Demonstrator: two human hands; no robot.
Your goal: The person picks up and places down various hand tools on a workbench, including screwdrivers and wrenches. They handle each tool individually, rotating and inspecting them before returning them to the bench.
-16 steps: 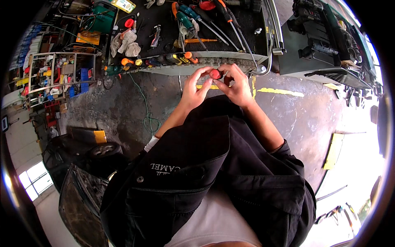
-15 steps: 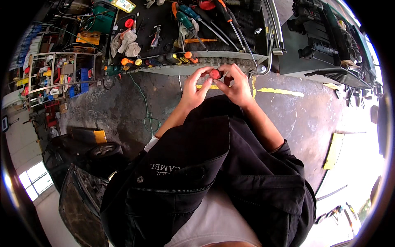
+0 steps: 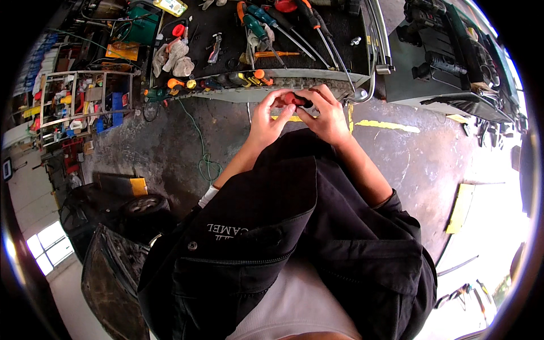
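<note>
Between my two hands, in front of the bench edge, is a small rounded red-and-black object (image 3: 292, 99). Its exact kind cannot be made out. The fingers of my left hand (image 3: 268, 118) close round its red end. My right hand (image 3: 327, 117) pinches the black part from the other side, and its fingers cover much of that part. Just beyond, several screwdrivers (image 3: 265, 34) with blue-green, orange and red handles lie on the bench's dark ribbed mat. A yellow-orange slim tool (image 3: 277, 54) lies crosswise under them.
A row of tool handles (image 3: 246, 78) sticks up along the bench's front edge (image 3: 226, 93). Pale crumpled gloves (image 3: 174, 59) lie at the mat's left. A green cord (image 3: 201, 153) trails over the floor. Right of the bench stands a cabinet (image 3: 408, 79) holding dark power tools.
My hands have turned the red-and-black object: its round red end faced up toward me before, and now its side and black part show more. The arms stay nearly where they were.
</note>
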